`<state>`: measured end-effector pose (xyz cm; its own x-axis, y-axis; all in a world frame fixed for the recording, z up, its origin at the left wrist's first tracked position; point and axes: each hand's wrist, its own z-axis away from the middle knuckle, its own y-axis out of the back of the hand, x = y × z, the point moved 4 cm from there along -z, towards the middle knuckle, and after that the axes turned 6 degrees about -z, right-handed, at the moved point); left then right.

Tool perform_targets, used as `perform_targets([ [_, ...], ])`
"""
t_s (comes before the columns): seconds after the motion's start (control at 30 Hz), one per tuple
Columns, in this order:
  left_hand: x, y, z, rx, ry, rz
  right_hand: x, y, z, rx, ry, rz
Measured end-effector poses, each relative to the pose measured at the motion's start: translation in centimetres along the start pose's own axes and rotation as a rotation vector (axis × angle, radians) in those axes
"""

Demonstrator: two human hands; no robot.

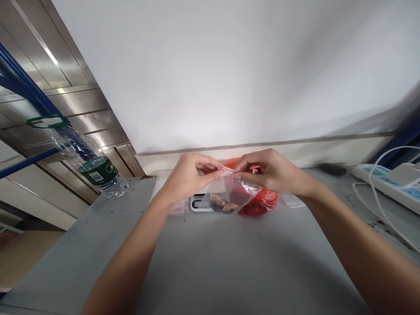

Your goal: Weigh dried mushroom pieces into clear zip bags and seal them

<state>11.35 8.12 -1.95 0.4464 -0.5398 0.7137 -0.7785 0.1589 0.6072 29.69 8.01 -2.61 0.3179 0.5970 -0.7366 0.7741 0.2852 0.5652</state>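
Note:
Between both hands hangs a clear zip bag [243, 192] with several brown, slice-like pieces [223, 203] at its bottom. My left hand [193, 177] pinches the bag's top edge between thumb and fingers. On the other side, my right hand [269, 170] pinches the same edge, close to the left fingertips. Behind the bag sits a crumpled red plastic bag [260, 205], partly covered by my right hand. A small white digital scale [197, 204] with a dark display lies behind and left of the clear bag, mostly hidden.
Flat clear plastic bags [178, 208] lie left of the scale. A large clear bottle [98, 170] with a green label stands at the table's left. To the right are a power strip [393, 183], a white cable [372, 175] and a dark object [333, 169]. A white wall [229, 78] rises behind.

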Motion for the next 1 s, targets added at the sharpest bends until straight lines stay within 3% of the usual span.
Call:
perform_targets([
  [0.23,-0.23,-0.04,0.05,-0.017,0.015,0.095,-0.36,0.17,0.08,-0.007,0.071,0.076],
  [0.67,-0.10,0.04,0.21,-0.032,0.038,0.201,-0.40,-0.47,-0.03,0.014,-0.022,-0.082],
  [1.0,0.31,-0.17,0.21,-0.029,-0.018,0.121,-0.21,-0.66,-0.02,0.028,0.008,-0.092],
])
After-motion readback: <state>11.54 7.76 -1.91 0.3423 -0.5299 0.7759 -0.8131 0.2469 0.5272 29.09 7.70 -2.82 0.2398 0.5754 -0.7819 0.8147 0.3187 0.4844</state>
